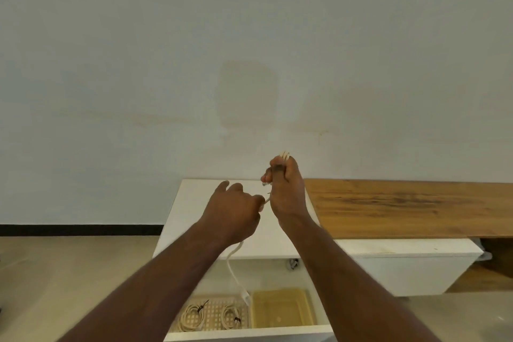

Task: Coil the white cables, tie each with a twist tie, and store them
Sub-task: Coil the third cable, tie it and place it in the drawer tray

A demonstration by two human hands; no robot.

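Above the open drawer (pixel 249 334), my right hand (pixel 286 191) grips the white cable's (pixel 233 264) coiled loops in a fist; my left hand (pixel 236 208) pinches its loose strand.

White cable (pixel 232 264) part-looped, loops sticking up top, tail with plug hanging down; two coiled tied cables (pixel 191 316) (pixel 230 316) lie flat in open drawer's basket (pixel 213 303).

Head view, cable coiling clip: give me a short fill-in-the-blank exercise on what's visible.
1. The open drawer holds a basket containing ____ tied coils.
2. Beside the basket sits a ____ plastic bin.
3. The right hand grips a bundle of white cable whose loose end hangs down from the ____ hand.
4. The countertop on the right is made of ____.

Missing words: two; yellow; left; wood
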